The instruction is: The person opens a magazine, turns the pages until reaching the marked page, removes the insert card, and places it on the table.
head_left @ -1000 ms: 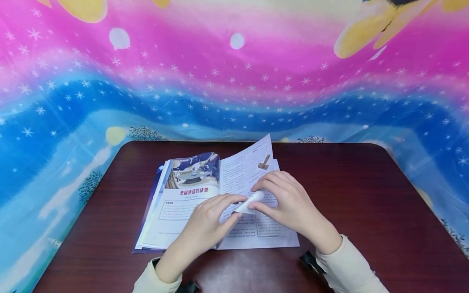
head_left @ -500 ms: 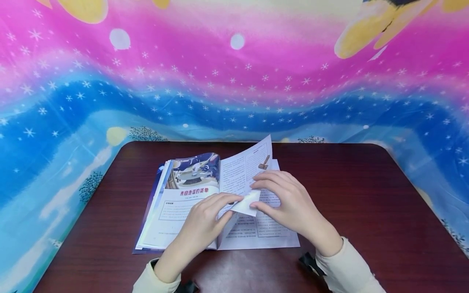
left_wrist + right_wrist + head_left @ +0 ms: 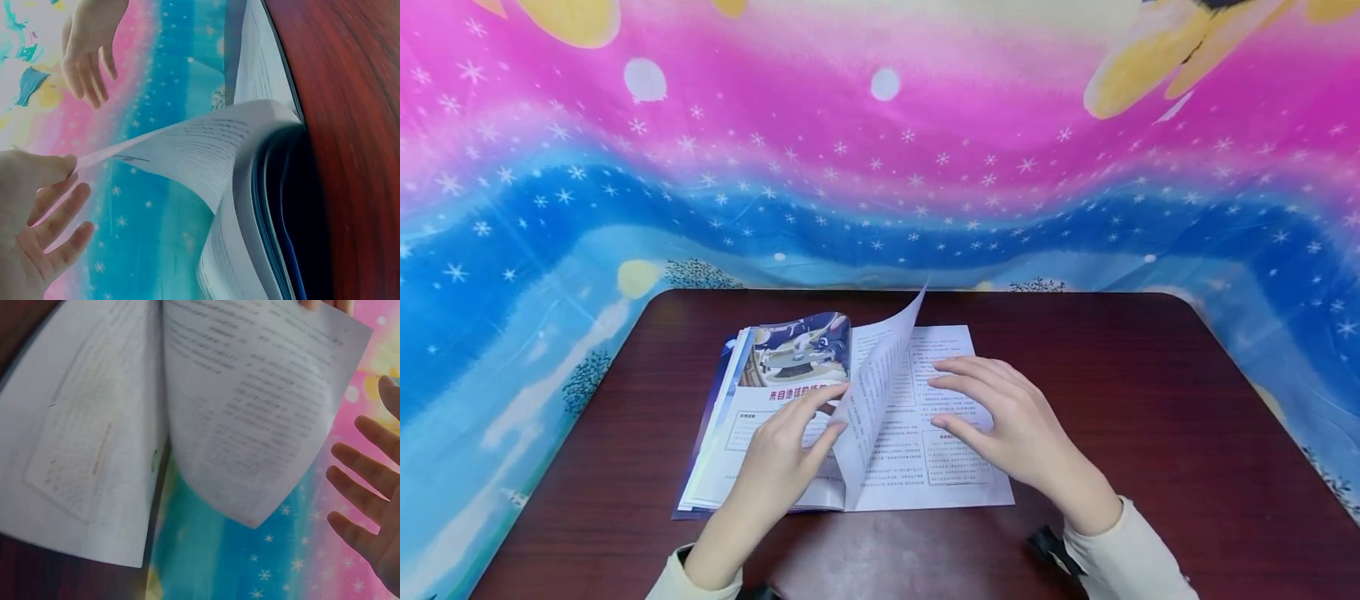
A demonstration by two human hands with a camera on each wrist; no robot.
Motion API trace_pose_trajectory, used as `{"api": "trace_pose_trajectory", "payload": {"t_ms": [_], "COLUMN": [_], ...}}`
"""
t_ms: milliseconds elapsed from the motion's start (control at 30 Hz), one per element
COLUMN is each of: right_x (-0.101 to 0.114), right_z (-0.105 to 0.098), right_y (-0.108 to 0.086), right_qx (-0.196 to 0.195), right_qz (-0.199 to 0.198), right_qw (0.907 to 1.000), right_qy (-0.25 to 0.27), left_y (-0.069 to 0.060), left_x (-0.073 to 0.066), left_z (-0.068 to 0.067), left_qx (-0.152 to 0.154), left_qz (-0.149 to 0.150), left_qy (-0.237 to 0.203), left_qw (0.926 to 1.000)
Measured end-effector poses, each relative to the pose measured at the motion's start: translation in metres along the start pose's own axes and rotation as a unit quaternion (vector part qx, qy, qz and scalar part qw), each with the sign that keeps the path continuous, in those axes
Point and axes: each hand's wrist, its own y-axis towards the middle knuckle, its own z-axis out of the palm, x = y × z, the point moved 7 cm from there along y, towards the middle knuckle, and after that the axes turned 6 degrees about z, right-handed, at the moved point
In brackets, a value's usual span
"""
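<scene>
An open magazine (image 3: 958,496) lies on the table, with printed text on its right page and a colour picture above red lettering on its left page. Between thumb and fingers my left hand (image 3: 778,454) pinches the edge of one page (image 3: 876,400), which stands raised and curved near the spine. In the left wrist view the thumb presses that page (image 3: 181,150) against the forefinger, while the other fingers spread apart from it. My right hand (image 3: 1007,417) hovers over the right page, its fingers spread and holding nothing. The right wrist view also shows these fingers (image 3: 365,459) apart from the page.
The dark red-brown wooden table (image 3: 1150,417) extends around the magazine. Behind it hangs a pink and blue cloth (image 3: 880,167) with a snowflake pattern. Pale sleeves (image 3: 1123,550) cover both forearms, with black straps near the wrists.
The page has swung from the right towards the left, drawn by my left hand, which moved left. My right hand has let go of the page corner and shifted slightly right.
</scene>
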Motion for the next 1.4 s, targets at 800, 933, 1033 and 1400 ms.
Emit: {"api": "trace_pose_trajectory", "payload": {"t_ms": [800, 933, 1033, 1400], "right_x": [-0.035, -0.041, -0.044, -0.056], "right_z": [0.015, 0.017, 0.02, 0.032], "right_y": [-0.036, -0.043, -0.046, -0.062], "right_qx": [0.093, 0.108, 0.117, 0.202], "right_qz": [0.032, 0.031, 0.023, 0.021], "right_qw": [0.9905, 0.9885, 0.9877, 0.9735], "right_qy": [-0.096, -0.101, -0.101, -0.104], "left_y": [-0.035, -0.041, -0.045, -0.064], "left_x": [0.027, 0.032, 0.035, 0.049], "left_z": [-0.04, -0.042, -0.042, -0.045], "left_qx": [-0.055, -0.045, -0.034, 0.015], "left_qz": [-0.087, -0.108, -0.117, -0.164], "left_qy": [0.06, 0.069, 0.078, 0.111], "left_qw": [0.9929, 0.9908, 0.9895, 0.98]}}
